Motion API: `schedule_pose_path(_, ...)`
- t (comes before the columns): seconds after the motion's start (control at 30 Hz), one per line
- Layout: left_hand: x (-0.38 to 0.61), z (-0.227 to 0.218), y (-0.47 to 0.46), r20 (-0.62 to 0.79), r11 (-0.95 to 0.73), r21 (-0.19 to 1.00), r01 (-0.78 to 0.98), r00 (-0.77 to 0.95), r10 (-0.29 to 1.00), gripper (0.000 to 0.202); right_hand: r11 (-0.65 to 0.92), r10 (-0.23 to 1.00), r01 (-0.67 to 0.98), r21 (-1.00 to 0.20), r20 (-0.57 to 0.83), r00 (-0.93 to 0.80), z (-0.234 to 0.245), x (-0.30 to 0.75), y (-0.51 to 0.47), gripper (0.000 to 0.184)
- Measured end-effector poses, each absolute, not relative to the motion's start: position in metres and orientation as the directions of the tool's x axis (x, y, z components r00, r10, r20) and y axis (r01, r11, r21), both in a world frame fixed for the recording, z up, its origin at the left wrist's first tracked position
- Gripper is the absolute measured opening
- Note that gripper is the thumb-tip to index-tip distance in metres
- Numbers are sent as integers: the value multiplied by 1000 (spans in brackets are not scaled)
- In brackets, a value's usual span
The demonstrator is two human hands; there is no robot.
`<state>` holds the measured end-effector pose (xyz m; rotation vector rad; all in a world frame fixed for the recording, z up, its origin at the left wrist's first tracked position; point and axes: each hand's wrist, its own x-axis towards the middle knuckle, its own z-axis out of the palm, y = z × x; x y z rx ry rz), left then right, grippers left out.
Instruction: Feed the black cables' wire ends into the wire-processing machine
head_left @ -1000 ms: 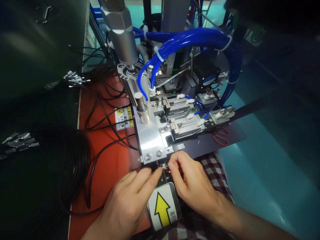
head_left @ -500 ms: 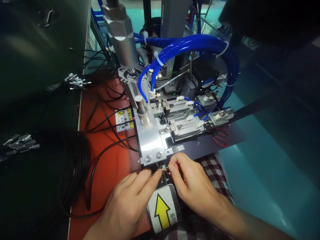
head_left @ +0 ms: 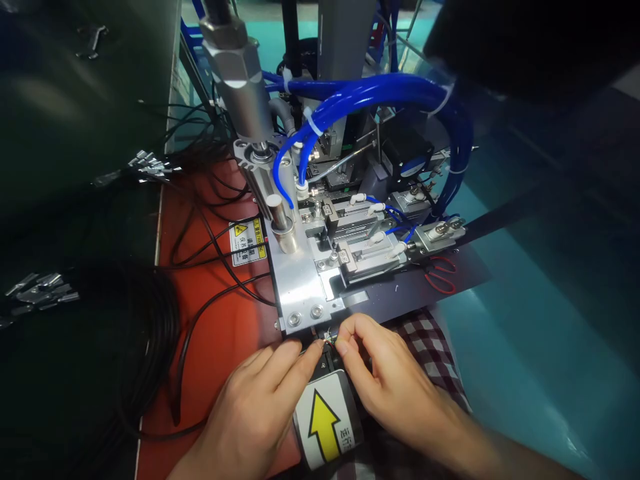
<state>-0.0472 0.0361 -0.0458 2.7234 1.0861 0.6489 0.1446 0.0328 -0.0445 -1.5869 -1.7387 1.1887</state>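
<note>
Thin coloured wires [head_left: 328, 339] with pale loose strands show between my fingertips, just in front of the metal plate [head_left: 303, 290] of a machine. My left hand [head_left: 265, 387] is closed, its thumb and index finger pinching the wires from the left. From the right, my right hand [head_left: 383, 373] pinches the wires too, thumb against index finger. A red wire runs between the two pinches; most of what the fingers hold is hidden. Below them sits a black part with a white label bearing a yellow arrow [head_left: 324, 427].
Blue air hoses [head_left: 395, 87] arch over small pneumatic cylinders [head_left: 373, 257]. Red-handled scissors [head_left: 441, 275] lie to the right. Black cables [head_left: 165, 320] cross the orange surface [head_left: 210, 373] at left, with shiny metal ends [head_left: 43, 290] bunched on the dark bench. A wrench [head_left: 93, 41] lies further back.
My right hand has shifted slightly downward, and its fingertips now cover the small white end of the red wire. My left hand keeps its pinch almost unmoved.
</note>
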Motion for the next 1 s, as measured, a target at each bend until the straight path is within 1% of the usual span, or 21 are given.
schedule_pose_path(0.1, -46, -46, 36, 344, -728, 278, 627, 643, 684, 34, -124, 966, 455, -882, -212, -149, -51, 141, 29, 14)
schedule_pose_path(0.17, -46, -46, 37, 351, -729, 270, 629, 641, 682, 33, -192, 956, 372, -908, -259, -140, -59, 139, 26, 15)
schedule_pose_path(0.27, -46, -45, 37, 358, -729, 256, 635, 638, 681, 33, -320, 917, 222, -921, -360, -170, -72, 140, 24, 17)
schedule_pose_path(0.37, -47, -44, 38, 361, -731, 252, 635, 639, 679, 33, -388, 889, 141, -911, -410, -203, -77, 146, 26, 18)
schedule_pose_path(0.6, -51, -56, 33, 372, -722, 277, 633, 623, 689, 37, -432, 873, 109, -895, -445, -198, -57, 151, 43, 19)
schedule_pose_path(0.7, -52, -59, 31, 352, -712, 297, 636, 621, 701, 37, -452, 864, 103, -886, -463, -197, -55, 148, 46, 18)
schedule_pose_path(0.9, -51, -56, 33, 362, -715, 306, 629, 617, 698, 36, -437, 877, 28, -899, -433, -210, -57, 144, 43, 18)
schedule_pose_path(1.0, -51, -55, 33, 369, -722, 293, 626, 623, 690, 35, -428, 879, 26, -903, -423, -220, -55, 144, 42, 18)
